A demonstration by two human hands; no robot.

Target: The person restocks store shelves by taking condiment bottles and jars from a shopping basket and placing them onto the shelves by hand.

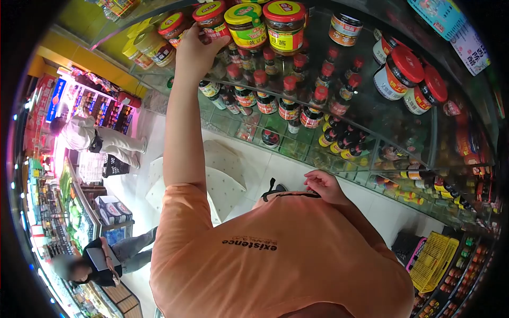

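My left hand reaches up to the top glass shelf, its thumb and fingers closed on the front of a red-lidded sauce jar. A jar with a yellow and green lid and a larger red-lidded jar stand to its right. On its left are another red-lidded jar and a paler jar. My right hand hangs near my waist with its fingers loosely bent and apart, holding nothing.
Red-capped bottles line the lower glass shelves. More jars stand at the right. A yellow basket is at the lower right. One person stands at the far left, another person at the lower left. Boxes sit beside a produce stand.
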